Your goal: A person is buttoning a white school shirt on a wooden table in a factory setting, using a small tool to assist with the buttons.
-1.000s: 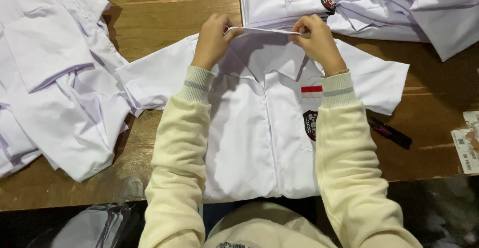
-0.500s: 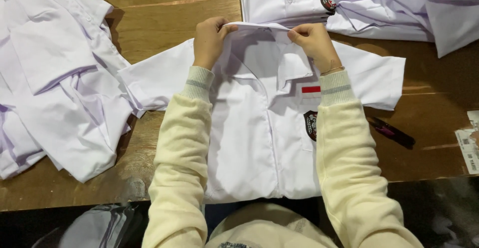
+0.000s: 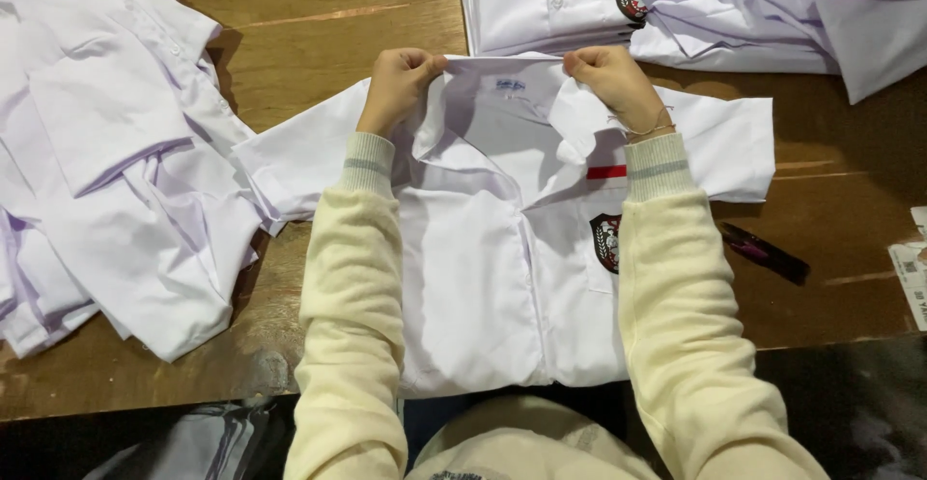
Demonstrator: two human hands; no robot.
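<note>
The white shirt (image 3: 502, 277) lies front-up on the wooden table (image 3: 319, 26), its hem at the near edge, sleeves spread to both sides. A second ago its collar (image 3: 502, 89) was pulled out thin and taut between the hands; now it stands opened and lower, the inner neckband showing — the collar is being shaped. The left hand (image 3: 398, 84) pinches the collar's left end with fingers curled shut on the cloth; the right hand (image 3: 610, 82) grips the right end the same way. Outward, a heap of white shirts (image 3: 106, 161) lies to the left, a folded pile (image 3: 676, 7) beyond — and a dark pen (image 3: 765, 253) to the right.
</note>
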